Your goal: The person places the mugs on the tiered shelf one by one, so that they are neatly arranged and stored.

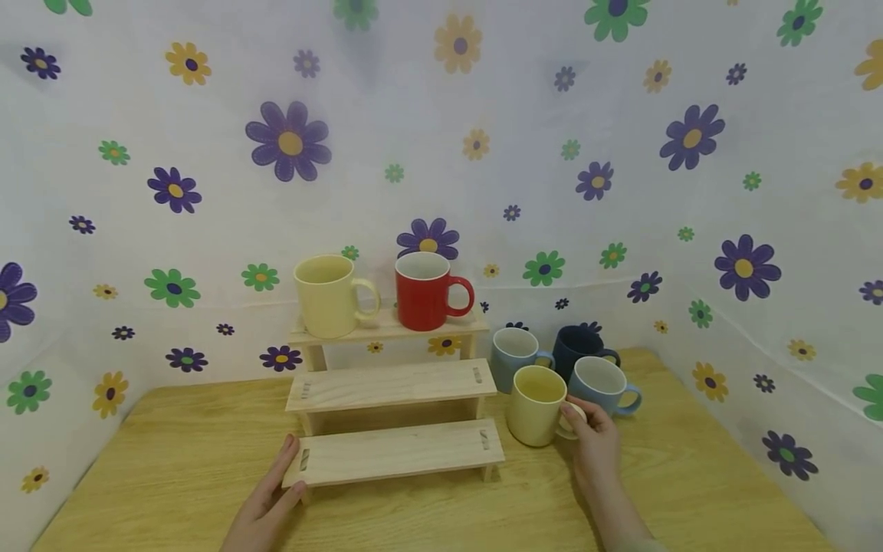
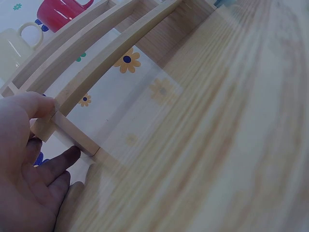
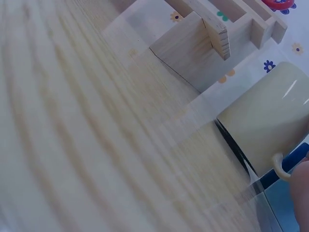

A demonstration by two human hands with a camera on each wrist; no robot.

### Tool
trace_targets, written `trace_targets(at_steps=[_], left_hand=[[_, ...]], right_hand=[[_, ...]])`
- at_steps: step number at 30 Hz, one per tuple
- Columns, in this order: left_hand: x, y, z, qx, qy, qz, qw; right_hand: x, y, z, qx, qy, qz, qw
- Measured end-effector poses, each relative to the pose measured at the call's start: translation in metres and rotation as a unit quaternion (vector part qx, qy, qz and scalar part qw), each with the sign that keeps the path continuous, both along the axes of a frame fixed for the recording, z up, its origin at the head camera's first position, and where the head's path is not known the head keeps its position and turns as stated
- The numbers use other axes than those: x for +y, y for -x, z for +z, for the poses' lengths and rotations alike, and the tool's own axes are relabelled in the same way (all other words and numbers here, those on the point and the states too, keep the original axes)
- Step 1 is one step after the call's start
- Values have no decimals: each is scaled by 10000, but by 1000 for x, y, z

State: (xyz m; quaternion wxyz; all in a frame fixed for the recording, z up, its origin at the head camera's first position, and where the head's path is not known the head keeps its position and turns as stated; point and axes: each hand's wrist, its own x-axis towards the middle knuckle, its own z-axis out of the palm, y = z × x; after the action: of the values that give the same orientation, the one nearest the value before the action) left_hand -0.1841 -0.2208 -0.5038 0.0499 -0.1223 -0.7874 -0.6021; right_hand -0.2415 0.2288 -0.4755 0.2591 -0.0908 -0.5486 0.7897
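Note:
A pale yellow mug (image 1: 534, 414) is to the right of a three-tier wooden stand (image 1: 400, 454). My right hand (image 1: 599, 452) pinches its handle between thumb and fingers. In the right wrist view, a dark gap shows under the yellow mug's (image 3: 270, 121) base edge; the hand (image 3: 300, 193) is mostly cut off. My left hand (image 1: 265, 498) grips the left end of the stand's lowest step. The left wrist view shows that hand's (image 2: 29, 169) thumb against the step's end and fingers by the leg. Another yellow mug (image 1: 326, 299) and a red mug (image 1: 422, 295) stand on the top tier.
Behind the held mug are two light blue mugs, one nearer the stand (image 1: 510, 360) and one farther right (image 1: 597, 387), plus a dark navy mug (image 1: 576, 353). All stand on a wood-grain table (image 1: 690, 475). A flower-print cloth (image 1: 441, 138) encloses the back and sides.

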Motion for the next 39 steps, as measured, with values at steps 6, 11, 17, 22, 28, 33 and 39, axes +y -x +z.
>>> trace_targets(at_steps=[6,11,17,22,28,33,39], left_hand=[[0,1,-2,32,20,-7,10000],[-1,0,-1,53,-67,-55,9999],[0,-2,0,-32,-26,15,10000],[1,-2,2,-208,64,117,9997],[2,-2,5,-376,176,175,9990],[2,-1,4,-266,195,131,9994],[1,-1,6,-417,196,152,9988]], right_hand=[[-2,-2,6,-34,82,25,10000],[-4,-5,15,-211,113,149,9996],[-6,-8,25,81,8,117,9999],[-6,-11,38,809,288,120,9962],[-7,-21,60,1120,623,174,9916],[-14,-27,73,1310,774,512,9870],[-26,-32,84,1433,649,991,9826]])
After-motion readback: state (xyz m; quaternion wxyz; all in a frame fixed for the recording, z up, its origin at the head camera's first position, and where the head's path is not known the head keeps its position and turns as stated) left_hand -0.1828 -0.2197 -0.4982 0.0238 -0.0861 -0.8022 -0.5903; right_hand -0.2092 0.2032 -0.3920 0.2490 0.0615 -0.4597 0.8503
